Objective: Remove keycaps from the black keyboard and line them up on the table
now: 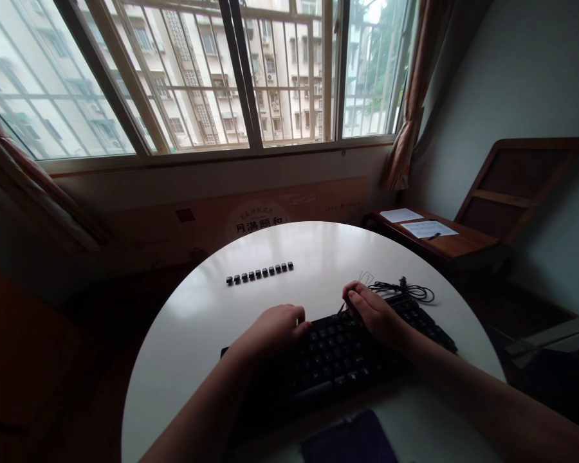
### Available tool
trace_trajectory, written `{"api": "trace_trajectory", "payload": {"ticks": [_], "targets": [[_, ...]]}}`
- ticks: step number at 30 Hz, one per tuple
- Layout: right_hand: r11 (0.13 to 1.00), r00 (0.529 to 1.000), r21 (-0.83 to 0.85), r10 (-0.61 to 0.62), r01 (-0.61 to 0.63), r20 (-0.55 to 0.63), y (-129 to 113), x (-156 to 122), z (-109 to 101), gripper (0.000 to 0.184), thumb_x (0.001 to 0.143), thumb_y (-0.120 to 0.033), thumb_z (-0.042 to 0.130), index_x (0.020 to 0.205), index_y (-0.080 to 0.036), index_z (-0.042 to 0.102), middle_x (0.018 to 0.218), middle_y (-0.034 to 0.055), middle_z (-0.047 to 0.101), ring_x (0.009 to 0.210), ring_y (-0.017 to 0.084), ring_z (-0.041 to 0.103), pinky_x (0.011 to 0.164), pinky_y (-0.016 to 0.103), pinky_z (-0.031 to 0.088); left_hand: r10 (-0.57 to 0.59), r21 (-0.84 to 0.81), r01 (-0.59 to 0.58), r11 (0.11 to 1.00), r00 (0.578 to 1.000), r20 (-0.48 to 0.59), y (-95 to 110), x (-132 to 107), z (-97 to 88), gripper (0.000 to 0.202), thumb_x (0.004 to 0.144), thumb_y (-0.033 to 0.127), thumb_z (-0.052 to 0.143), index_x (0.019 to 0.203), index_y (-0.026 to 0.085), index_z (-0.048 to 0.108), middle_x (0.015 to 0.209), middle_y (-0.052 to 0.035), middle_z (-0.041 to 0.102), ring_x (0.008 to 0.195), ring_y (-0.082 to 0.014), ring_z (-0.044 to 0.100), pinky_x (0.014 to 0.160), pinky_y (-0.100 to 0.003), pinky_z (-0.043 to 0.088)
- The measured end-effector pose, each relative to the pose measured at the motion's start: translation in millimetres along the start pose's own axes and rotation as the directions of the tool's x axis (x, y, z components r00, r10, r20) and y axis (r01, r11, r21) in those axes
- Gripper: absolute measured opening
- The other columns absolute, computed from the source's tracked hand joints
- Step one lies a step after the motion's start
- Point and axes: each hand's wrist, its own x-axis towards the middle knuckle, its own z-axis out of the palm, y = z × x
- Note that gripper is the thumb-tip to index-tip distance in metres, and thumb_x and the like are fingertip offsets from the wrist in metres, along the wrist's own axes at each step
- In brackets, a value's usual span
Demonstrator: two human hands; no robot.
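Observation:
A black keyboard (pixel 338 354) lies across the near half of a round white table (pixel 183 334). My left hand (pixel 273 331) rests on the keyboard's left part with its fingers curled down onto the keys. My right hand (pixel 371 312) is at the keyboard's far edge, fingers pinched on a thin wire keycap puller (pixel 365 278) that sticks up beyond them. A row of several black keycaps (pixel 259 273) lies on the table beyond my left hand. The keyboard's coiled black cable (pixel 405 290) lies to the right of my right hand.
A dark purple cloth (pixel 352 440) lies at the table's near edge. A wooden side table (pixel 444 238) with white papers (pixel 427 228) stands at the right, by a wooden frame against the wall. A barred window (pixel 212 71) with curtains spans the back.

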Motion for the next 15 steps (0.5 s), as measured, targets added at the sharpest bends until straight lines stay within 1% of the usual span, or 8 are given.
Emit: {"api": "trace_trajectory", "payload": {"ticks": [2, 4, 7, 11, 13, 15], "targets": [[1.0, 1.0, -0.029, 0.008, -0.008, -0.018, -1.0, 0.9, 0.2, 0.027, 0.097, -0.045, 0.041, 0.094, -0.021, 0.051, 0.065, -0.0021, 0.049, 0.056, 0.013, 0.046, 0.049, 0.023, 0.037, -0.003, -0.006, 0.003, 1.0, 1.0, 0.001, -0.2, -0.3, 0.3, 0.032, 0.093, 0.046, 0.043, 0.09, 0.021, 0.064, 0.095, -0.0059, 0.067, 0.085, -0.0218, 0.062, 0.067, -0.03, 0.044], [0.999, 1.0, -0.039, 0.007, -0.008, -0.029, -2.5, 1.4, 0.8, 0.026, 0.096, -0.044, 0.041, 0.091, -0.02, 0.051, 0.062, -0.0031, 0.047, 0.053, 0.012, 0.044, 0.049, 0.023, 0.037, -0.003, -0.008, 0.003, 1.0, 1.0, 0.0, -0.3, -0.5, 0.5, 0.032, 0.092, 0.046, 0.043, 0.09, 0.021, 0.064, 0.094, -0.0058, 0.067, 0.084, -0.0218, 0.062, 0.067, -0.03, 0.044], [1.0, 0.997, 0.004, 0.003, -0.002, -0.077, -5.1, 1.1, 2.9, 0.026, 0.095, -0.044, 0.043, 0.09, -0.02, 0.05, 0.057, -0.0053, 0.043, 0.049, 0.011, 0.04, 0.046, 0.021, 0.034, 0.003, -0.006, -0.003, 1.0, 1.0, -0.005, -0.4, -0.7, 0.5, 0.032, 0.092, 0.046, 0.043, 0.089, 0.021, 0.064, 0.094, -0.0059, 0.067, 0.084, -0.0217, 0.062, 0.066, -0.03, 0.044], [0.999, 0.994, 0.042, 0.022, -0.017, -0.11, -11.3, -1.9, 6.2, 0.023, 0.094, -0.043, 0.045, 0.096, -0.021, 0.05, 0.059, -0.0042, 0.05, 0.045, 0.011, 0.043, 0.042, 0.021, 0.033, 0.003, -0.01, -0.003, 1.0, 1.0, -0.01, -0.2, -1.0, 0.2, 0.033, 0.092, 0.047, 0.043, 0.089, 0.021, 0.064, 0.093, -0.0063, 0.067, 0.084, -0.0221, 0.062, 0.066, -0.03, 0.044], [1.0, 0.993, -0.004, -0.007, 0.007, -0.121, -15.8, -4.4, 6.9, 0.02, 0.094, -0.04, 0.046, 0.096, -0.021, 0.052, 0.058, -0.0046, 0.049, 0.044, 0.011, 0.041, 0.041, 0.022, 0.031, 0.006, -0.007, -0.006, 1.0, 1.0, -0.015, 0.0, -1.4, 0.0, 0.033, 0.092, 0.047, 0.043, 0.089, 0.021, 0.064, 0.094, -0.0066, 0.067, 0.084, -0.0224, 0.061, 0.067, -0.03, 0.044], [0.994, 0.988, -0.088, -0.078, 0.067, -0.131, -20.0, -6.8, 6.5, 0.017, 0.093, -0.035, 0.048, 0.092, -0.021, 0.056, 0.057, -0.005, 0.044, 0.046, 0.011, 0.039, 0.044, 0.023, 0.032, 0.007, -0.002, -0.007, 1.0, 1.0, -0.019, 0.1, -1.6, 0.1, 0.033, 0.092, 0.047, 0.043, 0.089, 0.021, 0.064, 0.094, -0.0067, 0.067, 0.084, -0.0224, 0.061, 0.068, -0.03, 0.045]]}}
